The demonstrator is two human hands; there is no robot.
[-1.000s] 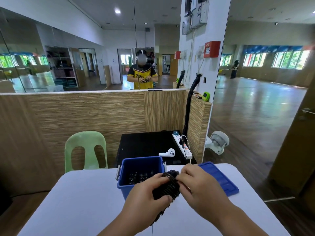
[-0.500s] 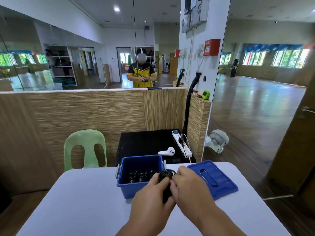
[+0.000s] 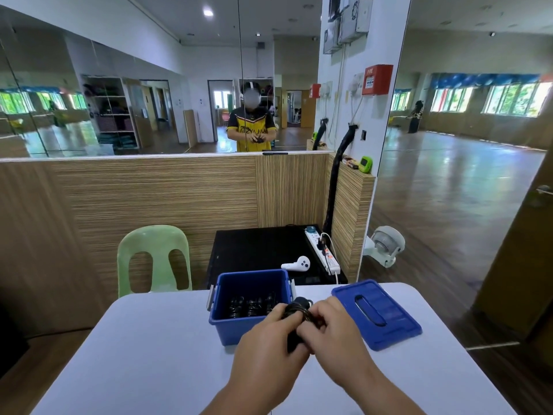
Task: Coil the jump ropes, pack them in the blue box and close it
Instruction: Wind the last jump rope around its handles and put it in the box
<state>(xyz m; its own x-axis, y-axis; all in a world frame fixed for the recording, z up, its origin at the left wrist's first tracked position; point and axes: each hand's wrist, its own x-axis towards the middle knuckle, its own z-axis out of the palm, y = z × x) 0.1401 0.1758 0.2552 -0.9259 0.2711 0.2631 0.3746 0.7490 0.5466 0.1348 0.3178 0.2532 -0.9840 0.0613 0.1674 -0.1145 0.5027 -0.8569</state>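
A black coiled jump rope (image 3: pixel 299 310) is held upright between both hands, just in front of the blue box's near right corner. My left hand (image 3: pixel 269 342) grips its left side and my right hand (image 3: pixel 332 330) curls round its right side. The blue box (image 3: pixel 227 327) stands open on the white table, with several black coiled ropes (image 3: pixel 251 305) lying inside. Its blue lid (image 3: pixel 389 327) lies flat on the table to the right of the box, handle slot up.
The white table (image 3: pixel 149 354) ends at a rounded far edge. Behind it stand a green plastic chair (image 3: pixel 154 259) and a low black cabinet (image 3: pixel 257 250) carrying a white controller (image 3: pixel 297 263) and a power strip (image 3: pixel 324 254). A mirror wall rises beyond.
The rope bundle has been drawn into a tighter, more upright coil between my hands. The lid, half hidden behind my right hand a second ago, now shows in full.
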